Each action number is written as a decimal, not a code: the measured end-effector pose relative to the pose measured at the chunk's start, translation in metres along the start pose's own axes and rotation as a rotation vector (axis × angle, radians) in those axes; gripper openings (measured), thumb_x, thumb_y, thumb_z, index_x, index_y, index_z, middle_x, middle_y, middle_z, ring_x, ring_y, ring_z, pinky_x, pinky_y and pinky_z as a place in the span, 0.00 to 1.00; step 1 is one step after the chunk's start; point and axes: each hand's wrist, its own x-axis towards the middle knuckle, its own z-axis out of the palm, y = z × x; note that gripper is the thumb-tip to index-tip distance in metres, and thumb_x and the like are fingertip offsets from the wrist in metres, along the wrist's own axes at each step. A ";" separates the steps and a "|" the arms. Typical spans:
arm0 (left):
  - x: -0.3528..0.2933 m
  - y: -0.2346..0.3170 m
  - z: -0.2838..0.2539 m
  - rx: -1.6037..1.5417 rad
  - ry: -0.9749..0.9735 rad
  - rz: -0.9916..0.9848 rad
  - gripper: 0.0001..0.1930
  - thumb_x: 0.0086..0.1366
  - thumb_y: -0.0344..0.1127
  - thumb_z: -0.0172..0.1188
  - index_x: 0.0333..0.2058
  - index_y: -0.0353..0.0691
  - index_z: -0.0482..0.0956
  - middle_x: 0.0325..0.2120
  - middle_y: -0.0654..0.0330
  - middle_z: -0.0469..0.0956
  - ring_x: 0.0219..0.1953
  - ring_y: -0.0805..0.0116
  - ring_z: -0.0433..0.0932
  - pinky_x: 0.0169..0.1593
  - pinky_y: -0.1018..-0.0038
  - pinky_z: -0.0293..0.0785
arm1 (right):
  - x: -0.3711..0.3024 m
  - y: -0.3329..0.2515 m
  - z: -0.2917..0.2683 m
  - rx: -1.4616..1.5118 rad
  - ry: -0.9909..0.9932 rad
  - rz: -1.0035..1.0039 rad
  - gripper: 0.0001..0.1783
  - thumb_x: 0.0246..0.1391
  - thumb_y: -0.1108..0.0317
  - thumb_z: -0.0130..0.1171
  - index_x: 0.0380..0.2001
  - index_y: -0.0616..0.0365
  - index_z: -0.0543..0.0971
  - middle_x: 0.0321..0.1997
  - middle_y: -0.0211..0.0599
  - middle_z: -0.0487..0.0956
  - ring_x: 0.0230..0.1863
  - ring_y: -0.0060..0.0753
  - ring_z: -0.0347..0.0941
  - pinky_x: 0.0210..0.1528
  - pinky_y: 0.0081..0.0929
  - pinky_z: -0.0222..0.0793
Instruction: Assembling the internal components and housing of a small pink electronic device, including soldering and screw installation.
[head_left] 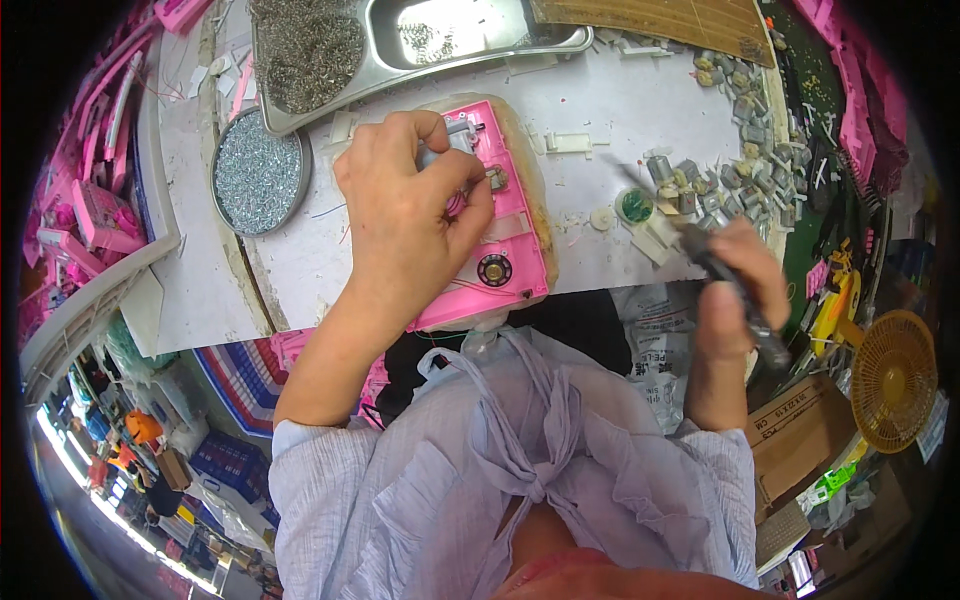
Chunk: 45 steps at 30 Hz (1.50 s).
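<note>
Open pink plastic casing (524, 250), round black speaker (494, 270) exposed, lies on a pad (543, 225) atop the tabletop (600, 105); left grip (402, 200) pinched together, contents unclear; right grip (762, 272) clamped around a black-handled tool (703, 253).

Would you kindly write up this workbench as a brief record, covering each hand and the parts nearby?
Left hand: fingers bent over the pink casing; whether they pinch a part is unclear
Right hand: gripping a dark-handled tool, blurred, apart from the casing
In casing: round black speaker-like part
Left of casing: screw-like metal pieces in a round dish
Beyond casing: metal tray holding small metal parts
Right side: scattered grey motor-like cylinders
</note>
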 end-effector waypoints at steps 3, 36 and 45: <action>0.001 -0.001 0.002 -0.007 0.004 0.003 0.08 0.47 0.32 0.72 0.28 0.43 0.84 0.36 0.61 0.71 0.39 0.60 0.69 0.44 0.63 0.62 | 0.028 -0.001 0.035 -0.002 -0.165 -0.141 0.14 0.52 0.69 0.64 0.40 0.66 0.82 0.22 0.38 0.74 0.21 0.38 0.68 0.24 0.32 0.63; 0.000 0.001 0.000 -0.016 -0.016 -0.025 0.07 0.47 0.32 0.71 0.27 0.45 0.83 0.38 0.61 0.73 0.42 0.58 0.71 0.47 0.60 0.60 | 0.027 0.003 0.059 -0.096 -0.209 -0.264 0.16 0.44 0.75 0.66 0.40 0.61 0.83 0.22 0.34 0.73 0.20 0.37 0.67 0.22 0.30 0.62; 0.000 0.004 -0.001 -0.002 -0.015 -0.030 0.06 0.48 0.32 0.71 0.27 0.45 0.84 0.38 0.61 0.72 0.42 0.58 0.71 0.47 0.60 0.59 | 0.027 -0.001 0.052 -0.091 -0.219 -0.255 0.16 0.43 0.75 0.67 0.40 0.61 0.83 0.23 0.34 0.74 0.20 0.37 0.68 0.22 0.30 0.62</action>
